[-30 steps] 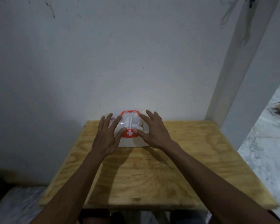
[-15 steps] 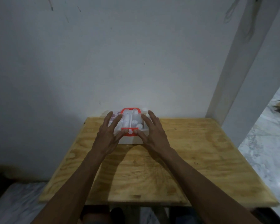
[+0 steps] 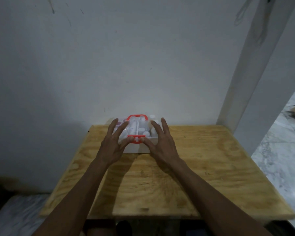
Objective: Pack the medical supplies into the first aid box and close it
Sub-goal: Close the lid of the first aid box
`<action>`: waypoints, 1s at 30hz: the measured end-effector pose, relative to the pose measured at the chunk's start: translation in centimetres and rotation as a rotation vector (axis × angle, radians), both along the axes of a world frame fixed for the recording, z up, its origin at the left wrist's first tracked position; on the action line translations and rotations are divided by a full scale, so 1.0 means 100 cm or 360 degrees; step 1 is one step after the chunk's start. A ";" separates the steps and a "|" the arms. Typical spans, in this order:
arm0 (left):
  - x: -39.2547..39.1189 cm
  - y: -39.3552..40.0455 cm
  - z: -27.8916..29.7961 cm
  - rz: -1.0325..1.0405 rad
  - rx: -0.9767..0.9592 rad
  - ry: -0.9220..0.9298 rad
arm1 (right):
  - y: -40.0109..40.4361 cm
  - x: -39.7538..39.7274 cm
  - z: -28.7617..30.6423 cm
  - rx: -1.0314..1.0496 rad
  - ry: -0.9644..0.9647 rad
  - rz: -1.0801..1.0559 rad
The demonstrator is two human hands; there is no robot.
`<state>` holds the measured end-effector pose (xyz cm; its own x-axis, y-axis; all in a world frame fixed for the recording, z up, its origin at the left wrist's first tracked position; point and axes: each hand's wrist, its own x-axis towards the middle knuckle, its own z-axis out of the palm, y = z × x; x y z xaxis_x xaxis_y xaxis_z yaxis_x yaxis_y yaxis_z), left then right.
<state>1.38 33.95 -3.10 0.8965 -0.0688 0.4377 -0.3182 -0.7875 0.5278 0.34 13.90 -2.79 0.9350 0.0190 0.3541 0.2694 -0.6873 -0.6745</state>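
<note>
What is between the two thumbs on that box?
In the head view, the red latch with a white cross sits between the thumbs of the left hand and right hand, on the box front.

- A plain pale wall (image 3: 109,57) fills the far side of the scene, with a few dark scuffs near its top left and small specks lower down.
- A wooden table (image 3: 202,167) of light plywood, its grain and knots showing, stands with its far edge against that wall.
- To the right, a white pillar (image 3: 255,74) rises from behind the table's far right corner and leans across the picture.
- Right of the pillar, a grey-white marbled floor (image 3: 282,159) shows, brighter than the rest of the room.
- The same marbled floor appears at the near left, below the table edge.
- The light is dim; the wall's left part lies in shadow.
</note>
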 end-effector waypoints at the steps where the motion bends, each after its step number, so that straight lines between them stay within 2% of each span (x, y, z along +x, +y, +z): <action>1: 0.001 0.000 0.001 -0.0003 -0.0016 0.0017 | -0.001 0.001 0.001 0.0015 0.0014 0.0003; 6: 0.003 0.001 0.005 0.0060 -0.0100 0.0040 | -0.002 0.008 0.009 0.0014 0.0081 0.0007; 25: 0.071 -0.013 0.017 0.0008 0.0005 0.0126 | -0.011 0.077 0.016 0.0037 0.0115 0.0062; 30: 0.072 -0.012 0.013 -0.0024 0.0060 0.0064 | -0.015 0.080 0.013 0.0060 0.0096 0.0103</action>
